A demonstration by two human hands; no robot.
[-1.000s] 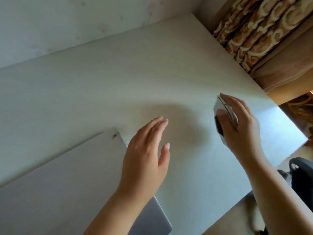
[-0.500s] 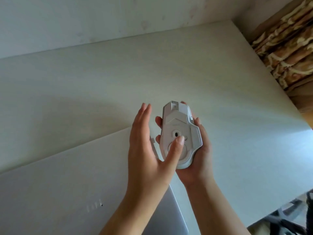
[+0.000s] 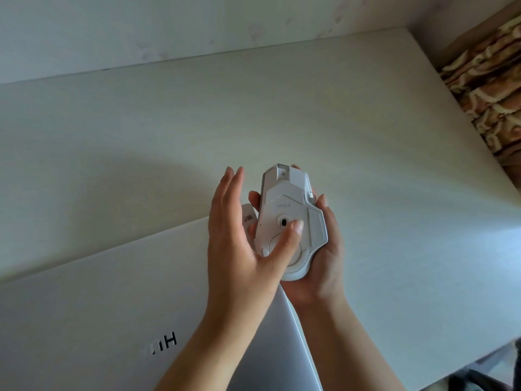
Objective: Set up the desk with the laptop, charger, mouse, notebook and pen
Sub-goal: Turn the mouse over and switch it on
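Observation:
A white computer mouse [image 3: 290, 210] is held upside down above the desk, its underside with the sensor facing me. My right hand [image 3: 324, 255] cups it from below and the right. My left hand [image 3: 236, 244] is beside it, fingers straight, with the thumb pressing on the mouse's underside near the sensor. A closed silver laptop [image 3: 98, 300] lies flat on the white desk [image 3: 394, 193] at the lower left, partly under my left forearm. Charger, notebook and pen are not in view.
A pale wall runs along the desk's far edge. A brown patterned curtain [image 3: 490, 88] hangs past the desk's right end. Part of a dark chair [image 3: 485, 379] shows below the desk's near right edge.
A second ago my right hand held the mouse near the desk's right side and my left hand hovered open. The mouse has come to the middle, turned underside up, and my left thumb touches it.

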